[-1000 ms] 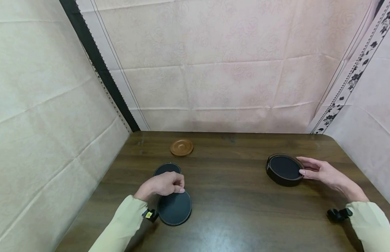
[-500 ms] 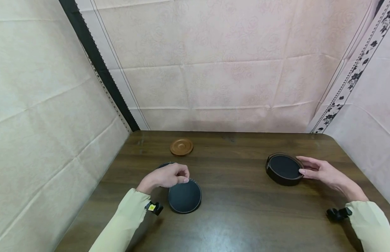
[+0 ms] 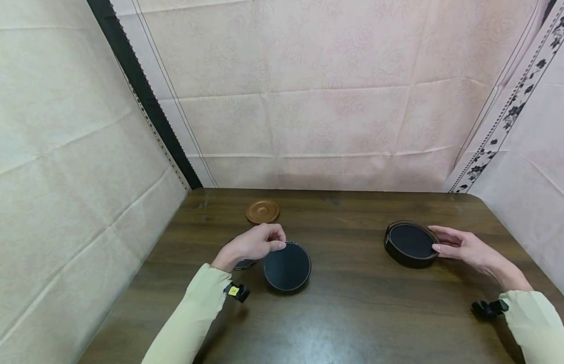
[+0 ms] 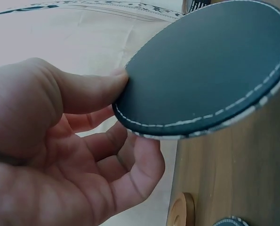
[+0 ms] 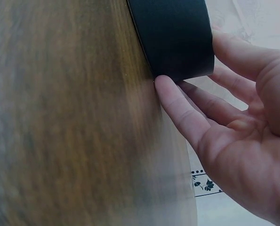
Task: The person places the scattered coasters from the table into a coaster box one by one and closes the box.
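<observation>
My left hand (image 3: 253, 244) pinches a round dark coaster (image 3: 287, 268) by its edge, thumb on top and fingers beneath. In the left wrist view the coaster (image 4: 205, 66) shows pale stitching round its rim and is held above the table. A second dark coaster (image 3: 245, 264) lies on the table, mostly hidden behind the left hand. On the right stands a round black coaster holder (image 3: 411, 243), dark inside its rim. My right hand (image 3: 466, 254) holds the holder at its right side, with the thumb at the top edge and fingertips against the wall (image 5: 177, 42).
A brown wooden disc with raised rings (image 3: 262, 211) lies near the table's back edge. The brown wooden table (image 3: 345, 313) is bordered by pale cloth (image 3: 336, 101) behind and at both sides.
My left hand has carried the coaster to the right and away from me, toward the holder. The right hand and the holder have stayed in place.
</observation>
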`<action>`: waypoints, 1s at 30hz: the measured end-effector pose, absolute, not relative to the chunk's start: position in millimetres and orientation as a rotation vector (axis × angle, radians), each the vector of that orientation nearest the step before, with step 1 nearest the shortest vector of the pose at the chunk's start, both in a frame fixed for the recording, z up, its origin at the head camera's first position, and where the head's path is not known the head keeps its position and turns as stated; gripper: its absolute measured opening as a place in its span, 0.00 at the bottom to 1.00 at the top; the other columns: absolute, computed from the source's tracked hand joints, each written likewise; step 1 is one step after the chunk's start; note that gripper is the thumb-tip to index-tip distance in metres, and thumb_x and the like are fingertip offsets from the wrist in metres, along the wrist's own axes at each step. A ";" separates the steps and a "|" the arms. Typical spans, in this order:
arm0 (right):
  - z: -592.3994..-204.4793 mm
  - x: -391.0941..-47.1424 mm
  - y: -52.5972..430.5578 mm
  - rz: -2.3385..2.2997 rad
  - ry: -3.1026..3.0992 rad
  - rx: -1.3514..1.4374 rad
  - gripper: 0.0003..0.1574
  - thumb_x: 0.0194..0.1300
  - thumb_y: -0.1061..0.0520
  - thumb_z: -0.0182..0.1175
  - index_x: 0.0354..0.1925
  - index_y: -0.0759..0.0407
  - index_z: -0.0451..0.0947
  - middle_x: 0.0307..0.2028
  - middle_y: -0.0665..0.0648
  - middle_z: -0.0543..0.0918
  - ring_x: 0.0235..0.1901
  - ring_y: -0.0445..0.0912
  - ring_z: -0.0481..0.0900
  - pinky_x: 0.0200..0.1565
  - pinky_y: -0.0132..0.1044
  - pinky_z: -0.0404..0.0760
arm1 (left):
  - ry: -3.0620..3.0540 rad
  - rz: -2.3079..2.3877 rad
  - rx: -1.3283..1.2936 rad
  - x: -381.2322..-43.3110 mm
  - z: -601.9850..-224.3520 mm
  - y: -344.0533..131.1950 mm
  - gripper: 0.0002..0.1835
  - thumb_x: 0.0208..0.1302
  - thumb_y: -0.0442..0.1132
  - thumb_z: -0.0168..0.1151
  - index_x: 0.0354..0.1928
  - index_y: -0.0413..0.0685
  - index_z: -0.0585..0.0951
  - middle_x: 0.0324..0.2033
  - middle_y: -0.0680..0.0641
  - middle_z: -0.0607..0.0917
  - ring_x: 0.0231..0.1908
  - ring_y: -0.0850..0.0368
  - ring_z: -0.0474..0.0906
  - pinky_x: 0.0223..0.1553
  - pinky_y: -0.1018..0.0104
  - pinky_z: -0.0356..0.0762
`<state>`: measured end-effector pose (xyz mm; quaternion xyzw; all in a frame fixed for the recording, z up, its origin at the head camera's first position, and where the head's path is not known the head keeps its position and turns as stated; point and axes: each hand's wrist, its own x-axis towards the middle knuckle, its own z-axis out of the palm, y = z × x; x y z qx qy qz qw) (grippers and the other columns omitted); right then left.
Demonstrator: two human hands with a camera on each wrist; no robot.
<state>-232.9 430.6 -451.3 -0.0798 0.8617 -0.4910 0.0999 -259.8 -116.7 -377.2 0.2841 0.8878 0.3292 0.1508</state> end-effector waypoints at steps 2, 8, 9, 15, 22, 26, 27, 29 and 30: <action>-451.1 -232.8 430.5 -1.454 2.546 -0.237 0.47 0.68 0.53 0.62 0.73 0.70 0.51 0.66 0.80 0.64 0.46 0.27 0.79 0.45 0.35 0.85 | 2.544 0.975 0.800 -262.0 -377.8 -113.3 0.02 0.71 0.40 0.58 0.39 0.52 0.78 0.28 0.52 0.76 0.27 0.58 0.71 0.30 0.66 0.70; -452.1 -234.6 430.7 -1.500 2.530 -0.270 0.44 0.68 0.57 0.61 0.71 0.72 0.52 0.54 0.46 0.80 0.46 0.30 0.81 0.44 0.35 0.85 | 2.484 1.127 0.712 -270.1 -380.7 -104.3 0.02 0.71 0.40 0.58 0.41 0.51 0.78 0.30 0.50 0.76 0.22 0.56 0.71 0.25 0.64 0.75; -452.3 -234.9 430.6 -1.517 2.520 -0.277 0.43 0.68 0.58 0.61 0.71 0.73 0.52 0.52 0.40 0.80 0.46 0.30 0.81 0.44 0.36 0.85 | 2.479 1.151 0.703 -271.6 -381.3 -102.8 0.02 0.71 0.40 0.58 0.41 0.52 0.78 0.30 0.49 0.76 0.23 0.56 0.71 0.26 0.63 0.77; -451.8 -234.5 430.0 -1.532 2.504 -0.287 0.44 0.68 0.59 0.61 0.71 0.74 0.52 0.49 0.32 0.78 0.46 0.30 0.81 0.44 0.36 0.85 | 2.440 1.282 0.651 -279.9 -385.5 -90.3 0.03 0.71 0.39 0.58 0.43 0.51 0.78 0.32 0.46 0.79 0.29 0.54 0.77 0.33 0.55 0.83; -452.0 -233.4 431.8 -1.503 2.521 -0.268 0.45 0.68 0.57 0.62 0.72 0.72 0.52 0.52 0.39 0.77 0.46 0.30 0.81 0.44 0.35 0.85 | 2.348 1.418 0.581 -289.7 -392.5 -71.1 0.04 0.71 0.39 0.58 0.43 0.49 0.79 0.34 0.45 0.80 0.32 0.53 0.80 0.34 0.58 0.85; -453.4 -233.6 431.8 -1.528 2.504 -0.278 0.44 0.68 0.58 0.61 0.72 0.73 0.51 0.49 0.33 0.78 0.46 0.30 0.81 0.44 0.35 0.85 | 2.308 1.461 0.557 -293.0 -394.2 -61.5 0.04 0.71 0.39 0.58 0.44 0.50 0.79 0.35 0.44 0.81 0.32 0.53 0.80 0.37 0.54 0.85; -453.8 -233.8 431.8 -1.536 2.500 -0.283 0.44 0.68 0.58 0.61 0.72 0.73 0.51 0.49 0.33 0.78 0.46 0.30 0.81 0.44 0.36 0.85 | 2.299 1.470 0.550 -293.6 -394.4 -59.3 0.04 0.71 0.39 0.58 0.44 0.50 0.79 0.35 0.44 0.81 0.32 0.53 0.80 0.38 0.52 0.85; -454.0 -233.9 431.9 -1.542 2.499 -0.295 0.43 0.68 0.59 0.61 0.72 0.73 0.52 0.49 0.32 0.78 0.47 0.30 0.81 0.44 0.36 0.85 | 2.282 1.492 0.546 -293.9 -393.9 -54.4 0.04 0.71 0.38 0.57 0.44 0.50 0.78 0.35 0.44 0.81 0.32 0.53 0.80 0.40 0.50 0.85; -454.1 -234.0 432.0 -1.545 2.502 -0.299 0.43 0.68 0.59 0.61 0.71 0.73 0.52 0.49 0.32 0.78 0.47 0.30 0.81 0.44 0.36 0.85 | 2.273 1.504 0.545 -294.1 -393.5 -51.8 0.04 0.71 0.38 0.57 0.44 0.49 0.78 0.35 0.44 0.81 0.32 0.53 0.80 0.40 0.49 0.85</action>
